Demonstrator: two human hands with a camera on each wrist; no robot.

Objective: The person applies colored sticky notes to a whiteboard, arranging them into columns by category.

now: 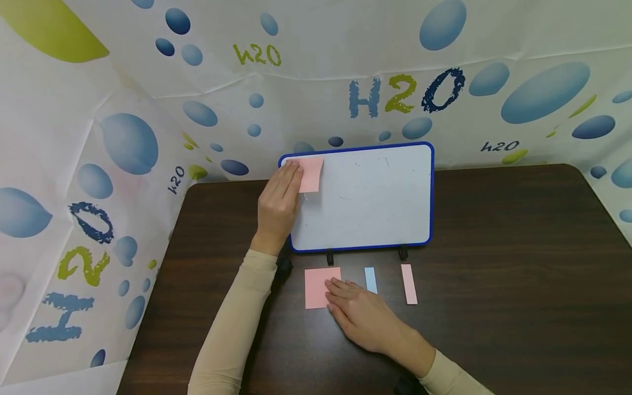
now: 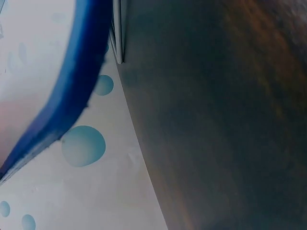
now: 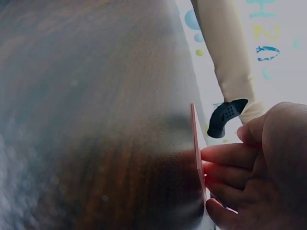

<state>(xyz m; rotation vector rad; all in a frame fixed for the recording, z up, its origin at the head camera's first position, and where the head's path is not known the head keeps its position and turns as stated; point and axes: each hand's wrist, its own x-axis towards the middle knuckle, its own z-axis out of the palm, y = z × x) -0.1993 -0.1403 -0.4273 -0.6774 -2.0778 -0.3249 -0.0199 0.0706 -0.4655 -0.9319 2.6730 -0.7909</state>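
Observation:
Flat against the whiteboard (image 1: 375,203), in its upper left corner, lies a square pink sticky note (image 1: 311,176). My left hand (image 1: 280,207) presses on the left part of that note with its fingers extended. Below the board, a pink sticky-note pad (image 1: 316,289) lies on the table, and my right hand (image 1: 367,318) rests its fingertips on the right side. The right wrist view shows the pad (image 3: 197,153) edge-on, touched by loosely straight fingers (image 3: 230,155). In the left wrist view only the board's blue frame (image 2: 84,76) appears; the left hand is out of sight there.
A narrow blue strip pad (image 1: 371,280) and a narrow pink strip pad (image 1: 409,284) lie right of the square pad. Black feet (image 1: 330,257) stand under the board's lower edge. A patterned white sheet (image 1: 316,66) hangs behind the dark wooden table (image 1: 518,247).

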